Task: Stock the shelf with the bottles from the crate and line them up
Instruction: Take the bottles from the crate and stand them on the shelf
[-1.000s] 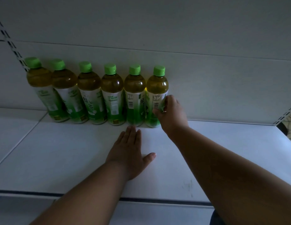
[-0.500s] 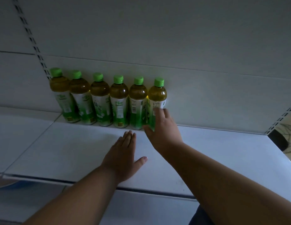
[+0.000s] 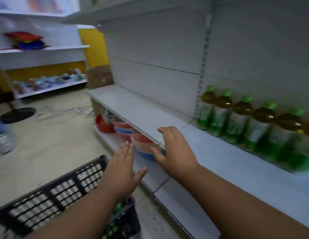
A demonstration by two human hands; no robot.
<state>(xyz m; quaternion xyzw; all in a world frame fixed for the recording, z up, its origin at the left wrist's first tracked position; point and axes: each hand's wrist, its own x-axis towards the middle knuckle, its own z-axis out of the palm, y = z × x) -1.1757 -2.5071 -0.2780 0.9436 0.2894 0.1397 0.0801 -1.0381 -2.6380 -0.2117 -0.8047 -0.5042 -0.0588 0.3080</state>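
Both hands empty. My left hand (image 3: 122,167) is flat, fingers straight and together, over the near corner of the black crate (image 3: 52,195). My right hand (image 3: 172,149) is spread wide, fingers relaxed, above the front edge of the shelf (image 3: 227,163).

Step in hand, as I judge it: reaching into the crate for the next bottle. To do it well: lower a hand past the crate's rim, take one bottle round its body just under the shoulder, lift it straight up so it clears the lattice wall (green caps show inside, bottom of view, count unclear).

Stocked bottles (image 3: 236,118): a row upright against the shelf's back panel, well right of my hands, touching side by side. Amber-brown liquid, green caps, green-and-white labels. The rightmost ones are blurred.
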